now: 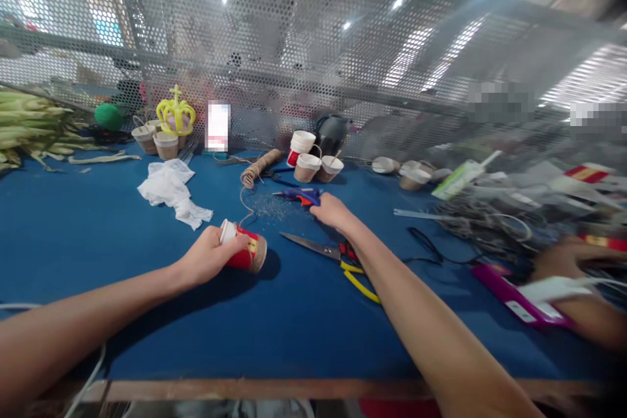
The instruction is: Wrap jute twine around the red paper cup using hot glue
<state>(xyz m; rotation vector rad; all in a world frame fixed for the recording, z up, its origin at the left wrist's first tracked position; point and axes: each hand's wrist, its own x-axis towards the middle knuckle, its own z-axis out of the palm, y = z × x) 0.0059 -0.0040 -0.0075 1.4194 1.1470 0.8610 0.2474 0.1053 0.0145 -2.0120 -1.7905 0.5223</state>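
Note:
Tilted on its side above the blue table, a red paper cup [243,249] with twine wound round its base end is gripped by my left hand [206,255]. Twine runs from the cup back to a twine roll [259,168]. My right hand [332,210] is closed round the handle of a blue glue gun [296,194], whose nozzle points left. Scissors with yellow handles [313,247] lie in front of it, partly hidden under my right forearm. A crumpled white cloth [171,189] rests beyond my left hand.
Twine-wrapped cups [307,168] stand along the perforated metal screen [274,46]. A yellow crown [175,114] and pale husks [29,121] are at the back left. On the right are tangled cords [470,228], a purple power strip [519,300] and another person's hand [558,268].

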